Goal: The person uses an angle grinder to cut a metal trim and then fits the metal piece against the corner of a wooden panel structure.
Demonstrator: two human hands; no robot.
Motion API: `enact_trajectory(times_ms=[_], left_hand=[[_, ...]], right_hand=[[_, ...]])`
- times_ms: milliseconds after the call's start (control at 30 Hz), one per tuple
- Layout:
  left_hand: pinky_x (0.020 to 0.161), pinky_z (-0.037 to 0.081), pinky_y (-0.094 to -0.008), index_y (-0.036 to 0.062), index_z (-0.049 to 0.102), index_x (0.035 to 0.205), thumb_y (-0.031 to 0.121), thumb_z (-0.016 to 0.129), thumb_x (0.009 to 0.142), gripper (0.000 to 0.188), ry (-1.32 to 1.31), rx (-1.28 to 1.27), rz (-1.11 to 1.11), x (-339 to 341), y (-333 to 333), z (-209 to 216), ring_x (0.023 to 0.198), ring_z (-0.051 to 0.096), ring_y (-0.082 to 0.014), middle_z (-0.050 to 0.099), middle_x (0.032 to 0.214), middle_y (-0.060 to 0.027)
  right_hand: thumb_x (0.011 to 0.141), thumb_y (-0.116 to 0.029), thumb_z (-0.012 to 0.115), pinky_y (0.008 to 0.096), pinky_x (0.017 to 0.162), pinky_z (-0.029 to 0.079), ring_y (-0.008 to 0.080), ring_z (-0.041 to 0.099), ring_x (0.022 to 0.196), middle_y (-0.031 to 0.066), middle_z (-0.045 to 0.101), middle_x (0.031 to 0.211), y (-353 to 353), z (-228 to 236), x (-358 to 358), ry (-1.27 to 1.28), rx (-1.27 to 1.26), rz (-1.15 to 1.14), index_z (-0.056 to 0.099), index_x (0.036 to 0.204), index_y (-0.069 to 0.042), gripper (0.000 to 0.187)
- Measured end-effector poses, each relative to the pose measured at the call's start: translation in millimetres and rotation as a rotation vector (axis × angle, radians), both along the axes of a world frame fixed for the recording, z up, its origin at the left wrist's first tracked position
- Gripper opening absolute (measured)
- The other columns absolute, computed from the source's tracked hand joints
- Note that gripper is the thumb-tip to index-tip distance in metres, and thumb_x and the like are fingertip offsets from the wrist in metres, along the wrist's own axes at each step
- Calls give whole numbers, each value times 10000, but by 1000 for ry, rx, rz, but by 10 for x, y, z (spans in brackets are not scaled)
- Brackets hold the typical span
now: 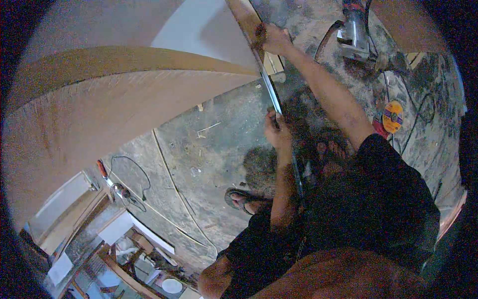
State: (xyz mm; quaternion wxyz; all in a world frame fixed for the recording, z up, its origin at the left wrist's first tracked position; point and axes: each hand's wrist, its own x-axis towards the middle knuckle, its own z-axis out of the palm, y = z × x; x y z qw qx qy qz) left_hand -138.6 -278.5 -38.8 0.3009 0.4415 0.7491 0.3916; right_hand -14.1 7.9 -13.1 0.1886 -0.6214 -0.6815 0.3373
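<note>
A narrow, shiny metal strip [270,92] slants past the edge of a large wooden panel [114,94] with a curved rim. Toward its lower end, my left hand [277,130] closes its fingers round the strip, and a thin length of it seems to run on down beside my forearm. Farther off, my right hand [275,40] is closed at the panel's edge, where the strip meets a brown wooden edge piece [245,20]. Its fingertips are dark and blurred there.
A corded power tool [354,32] stands on the dusty floor at the far right, near a yellow disc [392,117]. Another corded tool [118,190] lies at left beside long thin strips [172,184]. Wood offcuts and a white lid [172,285] fill the lower left.
</note>
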Motion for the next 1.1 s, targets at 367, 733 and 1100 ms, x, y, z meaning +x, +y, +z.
enact_trajectory(times_ms=[367,733,1100], left_hand=[[741,529,-351,-23,668,1050,212,598,945,267,-71,-45,-38,75,214,315,811,665,-223,696,917,-152],[609,508,-382,21,706,929,230,637,901,223,290,-74,-108,0,437,365,639,652,-260,679,771,-154],[677,522,-455,77,693,945,260,579,908,219,295,38,-211,-4,855,516,766,663,-399,679,846,-191]], right_hand=[[703,-417,720,641,943,394,398,564,1130,186,620,1170,-86,-261,36,-86,194,-159,621,1147,-39,591],[778,-320,612,566,909,383,317,542,1165,129,572,1222,-89,-68,-25,-213,-25,-94,553,1231,-78,517],[774,-533,672,565,904,379,288,521,1206,121,593,1216,19,-323,-119,-320,2,-117,526,1284,-105,681]])
